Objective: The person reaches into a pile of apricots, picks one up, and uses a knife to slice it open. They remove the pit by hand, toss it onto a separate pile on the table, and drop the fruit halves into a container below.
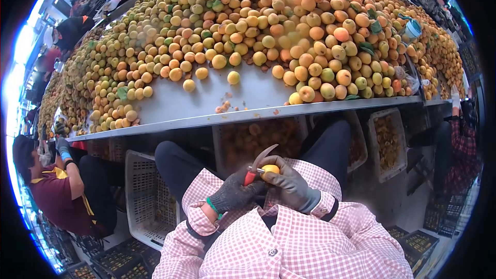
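Note:
My left hand (235, 192), in a dark glove with a green cuff edge, is closed round a red-handled knife (250, 176) with a curved blade pointing up and to the right. My right hand (294, 188), in a grey glove, has its fingers wrapped round a yellow-orange fruit (270, 170). The knife's metal part is against or just beside the fruit's left side; exact contact is hard to make out. Both hands are close together above my lap. Beyond them, many orange and yellow fruits (248, 26) are heaped on a metal table (206, 98).
A crate (261, 134) of fruit pieces sits between my knees under the table edge (289, 109). A white crate (152, 196) stands at left, another (387, 144) at right. A co-worker (57, 188) sits at the left; other people line the table.

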Available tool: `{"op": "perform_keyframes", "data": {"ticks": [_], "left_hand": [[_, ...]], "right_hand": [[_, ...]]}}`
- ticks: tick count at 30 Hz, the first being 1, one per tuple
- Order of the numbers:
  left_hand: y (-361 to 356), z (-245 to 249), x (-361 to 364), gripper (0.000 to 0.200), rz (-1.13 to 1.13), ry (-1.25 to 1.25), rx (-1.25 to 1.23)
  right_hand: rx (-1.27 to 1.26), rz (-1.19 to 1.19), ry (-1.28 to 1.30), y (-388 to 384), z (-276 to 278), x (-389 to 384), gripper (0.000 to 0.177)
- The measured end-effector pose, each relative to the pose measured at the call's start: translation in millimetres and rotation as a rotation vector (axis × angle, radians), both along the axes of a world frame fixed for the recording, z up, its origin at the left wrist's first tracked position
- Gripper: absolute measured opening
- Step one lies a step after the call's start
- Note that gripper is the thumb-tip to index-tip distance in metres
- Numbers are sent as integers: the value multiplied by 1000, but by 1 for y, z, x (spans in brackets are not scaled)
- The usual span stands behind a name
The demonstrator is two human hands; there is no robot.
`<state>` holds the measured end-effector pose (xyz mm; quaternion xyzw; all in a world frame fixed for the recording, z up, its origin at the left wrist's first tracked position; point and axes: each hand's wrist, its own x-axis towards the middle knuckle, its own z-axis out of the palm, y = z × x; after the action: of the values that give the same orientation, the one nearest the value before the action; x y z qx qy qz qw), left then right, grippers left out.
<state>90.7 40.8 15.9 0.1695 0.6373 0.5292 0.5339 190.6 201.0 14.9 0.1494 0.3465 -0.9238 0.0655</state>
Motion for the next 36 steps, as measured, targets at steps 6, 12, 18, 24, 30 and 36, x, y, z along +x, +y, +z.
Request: {"op": "perform_keyframes", "data": {"ticks": [6, 12, 18, 24, 30, 36], "left_hand": [[7, 22, -3, 38, -80, 78, -95], [10, 32, 3, 31, -113, 208, -22], [15, 12, 0, 40, -244, 570, -110], [27, 5, -16, 49, -209, 667, -94], [47, 82, -39, 45, 133, -40, 123], [34, 82, -39, 42, 339, 151, 416]], "right_hand": [[104, -34, 170, 0, 9, 1, 30], [304, -49, 290, 3, 10, 5, 32], [597, -123, 93, -6, -1, 8, 35], [488, -28, -93, 24, 14, -3, 39], [308, -139, 31, 56, 32, -14, 44], [-26, -221, 144, 62, 51, -15, 46]]}}
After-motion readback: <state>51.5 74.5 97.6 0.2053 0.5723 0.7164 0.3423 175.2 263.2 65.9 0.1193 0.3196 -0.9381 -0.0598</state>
